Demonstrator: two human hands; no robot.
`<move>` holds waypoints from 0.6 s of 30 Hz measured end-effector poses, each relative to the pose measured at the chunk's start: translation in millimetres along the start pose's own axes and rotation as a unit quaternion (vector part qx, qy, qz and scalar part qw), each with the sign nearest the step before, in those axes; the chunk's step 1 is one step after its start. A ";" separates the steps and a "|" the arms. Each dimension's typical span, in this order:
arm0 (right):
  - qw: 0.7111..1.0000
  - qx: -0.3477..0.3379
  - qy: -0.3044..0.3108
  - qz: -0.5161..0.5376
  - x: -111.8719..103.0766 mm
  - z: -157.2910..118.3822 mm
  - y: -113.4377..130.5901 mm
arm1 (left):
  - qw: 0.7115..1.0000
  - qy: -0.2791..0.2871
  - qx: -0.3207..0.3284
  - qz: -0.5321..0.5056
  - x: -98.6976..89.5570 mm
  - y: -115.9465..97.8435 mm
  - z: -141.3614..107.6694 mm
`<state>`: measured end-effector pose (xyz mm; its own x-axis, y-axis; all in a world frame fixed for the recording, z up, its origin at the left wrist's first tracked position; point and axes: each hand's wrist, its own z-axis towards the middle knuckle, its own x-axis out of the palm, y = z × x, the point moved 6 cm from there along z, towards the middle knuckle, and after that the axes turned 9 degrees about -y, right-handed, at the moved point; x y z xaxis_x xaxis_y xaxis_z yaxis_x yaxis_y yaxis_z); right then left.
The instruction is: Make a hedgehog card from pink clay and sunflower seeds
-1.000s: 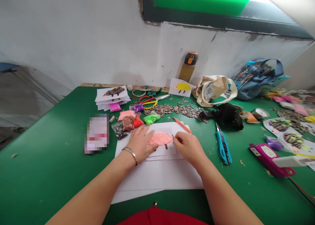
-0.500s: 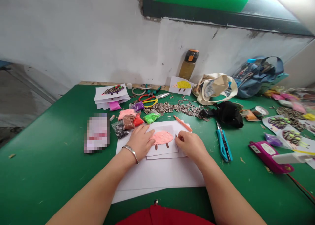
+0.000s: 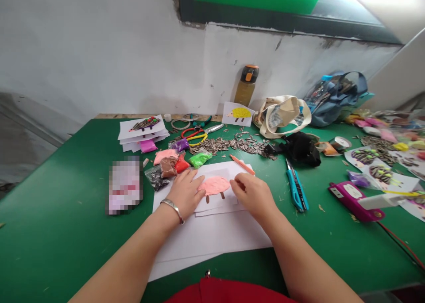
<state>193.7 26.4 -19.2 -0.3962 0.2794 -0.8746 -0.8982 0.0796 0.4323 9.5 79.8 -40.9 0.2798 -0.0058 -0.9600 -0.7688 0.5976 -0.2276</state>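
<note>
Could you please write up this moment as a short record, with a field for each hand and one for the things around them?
Left hand: left hand flat on white paper, fingertips beside pink clay shape; silver bangle on wrist
Right hand: right hand curled at the shape's right edge; anything held is hidden
Near the hands: orange stick; brown clay legs
Rest: sunflower seeds; blue utility knife; clay packets; yellow hedgehog picture

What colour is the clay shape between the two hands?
The clay shape is salmon pink, best seen in the head view.
</note>
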 end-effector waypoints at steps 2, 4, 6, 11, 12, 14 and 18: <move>0.996 -0.072 -0.008 0.050 1.9 -6.8 15.9 | 1.000 -0.007 0.006 -0.005 -0.6 -0.8 0.1; 0.986 -0.143 0.000 0.084 5.2 -15.5 31.8 | 1.000 -0.015 0.010 -0.012 -0.9 -1.2 -0.1; 0.973 -0.209 0.012 0.094 8.3 -23.8 45.2 | 1.000 -0.017 0.012 -0.016 -0.6 -1.1 -0.4; 0.960 -0.268 0.039 0.068 9.0 -28.5 48.3 | 1.000 0.002 0.010 -0.013 -0.6 -1.7 -0.1; 0.964 -0.256 0.038 0.058 7.8 -26.7 44.1 | 1.000 0.008 0.009 -0.011 -0.8 -2.1 0.0; 0.968 -0.244 0.042 0.042 6.5 -25.1 38.2 | 1.000 0.019 0.006 -0.005 -1.1 -2.8 0.1; 0.960 -0.272 0.068 0.023 10.8 -32.0 43.8 | 1.000 0.018 0.002 -0.005 -1.4 -3.5 -0.4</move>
<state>144.0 2.3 -16.8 -0.4252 0.1396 -0.8942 -0.8315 -0.4505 0.3251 11.5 77.4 -38.8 0.2658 -0.0405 -0.9632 -0.7636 0.6011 -0.2359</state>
